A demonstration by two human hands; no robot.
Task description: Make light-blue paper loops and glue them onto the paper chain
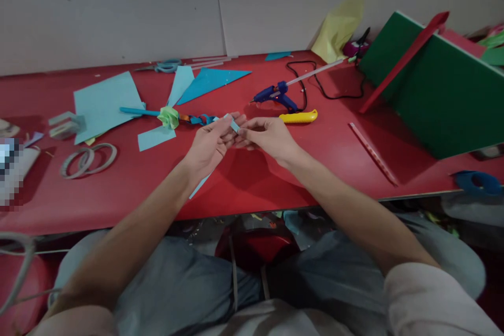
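Note:
Both hands meet over the middle of the red table. A small light blue paper strip (235, 126) shows between them, its ends hidden by fingers. My left hand (214, 142) is closed around one side of it, and my right hand (268, 136) pinches the other side. Just left of the hands lies a paper flower (168, 117), pale green on a blue stem, with blue and orange twisted pieces beside it. A yellow cutter knife (301, 117) rests behind my right hand. Another light blue strip (201, 185) lies partly under my left forearm.
Behind the hands sits a blue glue gun (277, 95) with its black cord. Light blue sheets (106, 102), scissors (167, 66) and tape rolls (79, 163) lie leftward. At right are a pink pencil-like stick (373, 153) and a large green board (429, 89).

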